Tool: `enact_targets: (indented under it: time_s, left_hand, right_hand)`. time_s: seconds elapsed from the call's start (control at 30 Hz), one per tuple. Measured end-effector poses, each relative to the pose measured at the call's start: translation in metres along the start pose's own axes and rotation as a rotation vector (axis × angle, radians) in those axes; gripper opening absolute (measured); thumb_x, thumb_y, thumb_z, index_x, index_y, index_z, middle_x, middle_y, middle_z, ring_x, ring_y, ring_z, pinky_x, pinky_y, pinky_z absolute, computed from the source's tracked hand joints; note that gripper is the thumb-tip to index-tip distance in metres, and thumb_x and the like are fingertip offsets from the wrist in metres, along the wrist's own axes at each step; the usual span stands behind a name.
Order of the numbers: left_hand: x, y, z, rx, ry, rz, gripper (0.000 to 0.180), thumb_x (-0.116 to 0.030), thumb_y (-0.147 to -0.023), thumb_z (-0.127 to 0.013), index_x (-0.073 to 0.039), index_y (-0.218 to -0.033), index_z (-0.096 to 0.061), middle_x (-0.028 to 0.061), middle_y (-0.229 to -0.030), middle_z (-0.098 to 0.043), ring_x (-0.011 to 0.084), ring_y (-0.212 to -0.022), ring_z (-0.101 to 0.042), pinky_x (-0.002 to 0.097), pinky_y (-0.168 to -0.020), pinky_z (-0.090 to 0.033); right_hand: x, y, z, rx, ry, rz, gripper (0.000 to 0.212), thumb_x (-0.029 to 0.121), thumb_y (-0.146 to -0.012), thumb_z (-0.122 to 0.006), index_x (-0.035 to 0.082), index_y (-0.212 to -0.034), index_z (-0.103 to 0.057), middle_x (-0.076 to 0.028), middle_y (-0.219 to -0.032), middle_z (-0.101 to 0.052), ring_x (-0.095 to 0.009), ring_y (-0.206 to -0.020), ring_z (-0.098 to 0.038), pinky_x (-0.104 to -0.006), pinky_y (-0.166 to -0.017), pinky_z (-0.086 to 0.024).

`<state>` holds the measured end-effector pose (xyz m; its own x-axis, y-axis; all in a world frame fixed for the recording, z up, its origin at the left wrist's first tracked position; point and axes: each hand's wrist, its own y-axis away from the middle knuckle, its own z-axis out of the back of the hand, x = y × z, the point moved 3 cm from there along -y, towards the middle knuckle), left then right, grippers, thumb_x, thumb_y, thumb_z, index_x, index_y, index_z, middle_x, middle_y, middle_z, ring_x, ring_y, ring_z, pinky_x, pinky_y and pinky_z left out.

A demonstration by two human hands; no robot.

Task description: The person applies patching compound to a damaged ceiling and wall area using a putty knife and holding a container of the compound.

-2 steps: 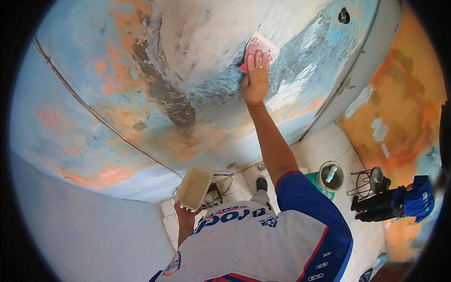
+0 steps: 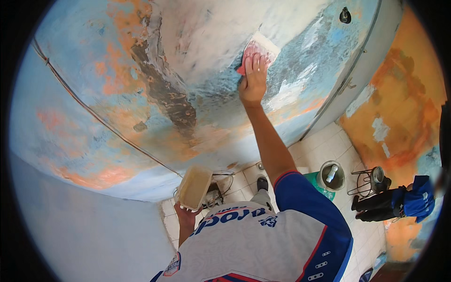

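Pink sanding pad (image 2: 254, 51) lies flat against the wall (image 2: 141, 80), pressed there by the right hand (image 2: 254, 77), whose fingers are stretched out side by side over the pad's lower part. Around the pad, the wall's paint is worn into blue, orange and white patches; a dark bare streak (image 2: 162, 91) runs down to the left of the pad. Well below the pad, the left hand (image 2: 186, 217) grips a pale rectangular tub (image 2: 193, 187) from underneath, its open side facing up. Further right and below the pad, on the tiled floor (image 2: 324, 145), stands a round bucket (image 2: 331, 175), with a wire stand (image 2: 369, 181) just beside it.
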<state>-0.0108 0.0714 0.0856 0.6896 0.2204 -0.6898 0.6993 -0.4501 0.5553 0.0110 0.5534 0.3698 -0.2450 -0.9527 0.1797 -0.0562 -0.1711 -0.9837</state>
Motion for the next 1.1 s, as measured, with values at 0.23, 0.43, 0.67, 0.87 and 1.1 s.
enact_targets:
  time_s: [0.23, 0.43, 0.67, 0.87, 1.1]
  left_hand:
    - [-0.004, 0.001, 0.008, -0.114, 0.041, 0.000, 0.076, -0.062, -0.088, -0.049, -0.020, -0.150, -0.034, 0.0124, -0.155, -0.026, 0.0364, -0.144, -0.030, 0.0685, -0.101, -0.041]
    - [0.002, -0.011, 0.021, -0.047, -0.016, 0.011, 0.073, -0.062, -0.091, -0.047, -0.019, -0.149, -0.035, 0.0126, -0.154, -0.028, 0.0358, -0.142, -0.032, 0.0672, -0.100, -0.042]
    - [0.003, -0.022, 0.022, -0.035, -0.008, 0.040, 0.075, -0.064, -0.091, -0.052, -0.019, -0.148, -0.036, 0.0128, -0.151, -0.035, 0.0372, -0.137, -0.041, 0.0658, -0.096, -0.046]
    - [0.007, -0.023, 0.029, -0.051, 0.021, 0.067, 0.072, -0.060, -0.092, -0.046, -0.017, -0.149, -0.035, 0.0115, -0.154, -0.028, 0.0349, -0.141, -0.034, 0.0670, -0.100, -0.042]
    - [0.013, -0.033, 0.044, -0.022, -0.003, 0.081, 0.074, -0.059, -0.092, -0.046, -0.017, -0.150, -0.031, 0.0115, -0.155, -0.025, 0.0364, -0.142, -0.032, 0.0677, -0.103, -0.040]
  right_hand:
    - [0.062, 0.117, 0.023, 0.267, -0.154, -0.105, 0.046, -0.010, -0.087, -0.055, 0.003, -0.130, -0.065, -0.022, -0.141, -0.058, -0.043, -0.137, -0.048, -0.0524, -0.113, -0.039]
    - [0.018, -0.003, 0.067, 0.018, -0.055, -0.088, 0.043, -0.008, -0.092, -0.048, 0.001, -0.131, -0.065, -0.021, -0.134, -0.064, -0.037, -0.130, -0.057, -0.0439, -0.110, -0.045]
    - [0.020, -0.001, 0.029, 0.049, 0.051, -0.035, 0.057, -0.015, -0.083, -0.051, 0.005, -0.135, -0.063, -0.020, -0.130, -0.066, -0.040, -0.125, -0.060, -0.0439, -0.102, -0.050]
    - [0.095, 0.112, 0.054, 0.392, -0.167, -0.188, 0.045, -0.008, -0.090, -0.053, 0.003, -0.132, -0.064, -0.020, -0.132, -0.065, -0.037, -0.125, -0.061, -0.0438, -0.100, -0.051]
    - [0.015, -0.113, 0.075, -0.180, 0.084, 0.112, 0.056, -0.015, -0.084, -0.051, 0.006, -0.134, -0.064, -0.020, -0.127, -0.068, -0.032, -0.110, -0.071, -0.0319, -0.086, -0.056]
